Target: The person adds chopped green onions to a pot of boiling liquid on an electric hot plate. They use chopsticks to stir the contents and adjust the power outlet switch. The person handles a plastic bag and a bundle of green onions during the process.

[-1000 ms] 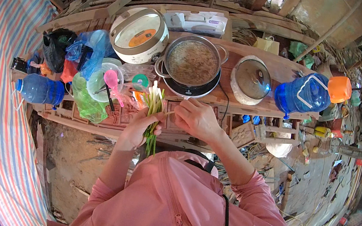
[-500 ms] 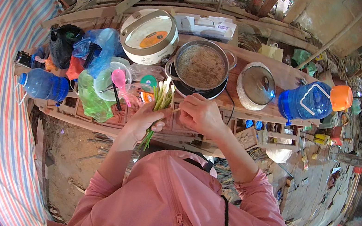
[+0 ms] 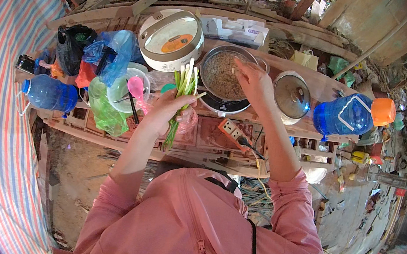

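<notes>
My left hand (image 3: 165,111) is closed around a bunch of spring onions (image 3: 184,85), white ends up and green leaves hanging below the fist. One cut-looking pale stalk pokes out sideways to the right. Over the steel pot (image 3: 224,77), my right hand (image 3: 255,82) reaches in from the right, fingers drawn together with a small pale bit at their tips, too small to name. Brownish liquid with a speckled surface fills the pot, which sits on a black round-topped cooker (image 3: 224,105).
Left of the pot stands a white rice cooker (image 3: 169,40); to its right, a lidded pot (image 3: 291,95). Blue water jugs (image 3: 344,115) flank the table. A pink ladle (image 3: 136,88), plastic bags (image 3: 103,112) and a power strip (image 3: 234,130) with a plugged cord lie around.
My right hand has moved from beside the spring onions, forward and right, to above the pot. My left hand still holds the bunch, shifted slightly. The power strip is now uncovered.
</notes>
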